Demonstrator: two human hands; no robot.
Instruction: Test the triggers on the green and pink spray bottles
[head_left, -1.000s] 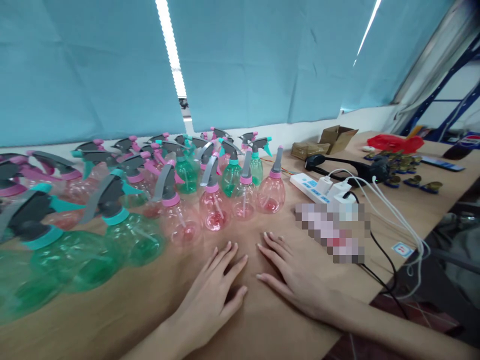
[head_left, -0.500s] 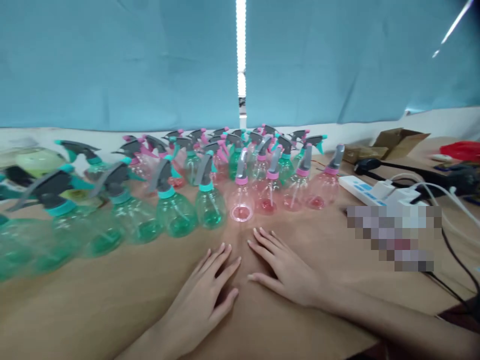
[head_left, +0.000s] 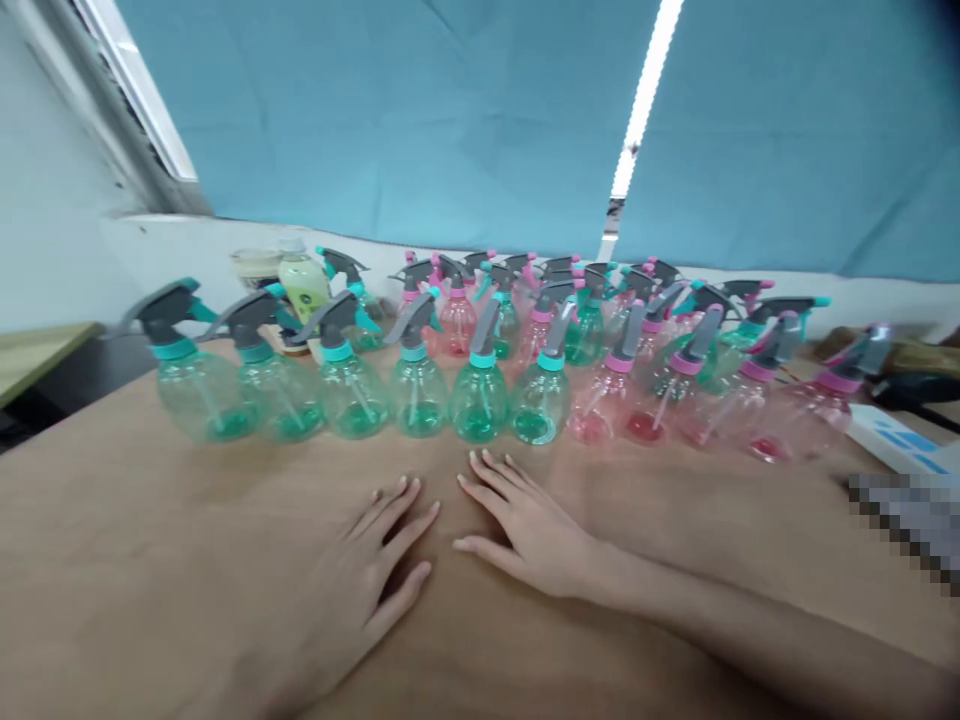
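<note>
My left hand (head_left: 375, 565) lies flat on the brown tabletop (head_left: 135, 560), fingers spread, holding nothing. To its right my right hand (head_left: 525, 525) also rests palm down with its fingers apart and nothing in it. Just beyond my fingertips stands a front row of upright spray bottles. The green spray bottle (head_left: 480, 400) is nearest my right fingers, with another green spray bottle (head_left: 420, 400) to its left. Pink spray bottles, such as this pink spray bottle (head_left: 600, 405), continue the row to the right. Neither hand touches a bottle.
Several more green and pink spray bottles crowd behind the front row. A pale green bottle (head_left: 304, 285) stands at the back left. At right are a white power strip (head_left: 900, 440) and a blurred-out object (head_left: 911, 525). A blue curtain (head_left: 450, 130) hangs behind.
The view has swung to the left, so the bottles appear farther right and the left table end shows. Both hands stay flat on the table, spread as before.
</note>
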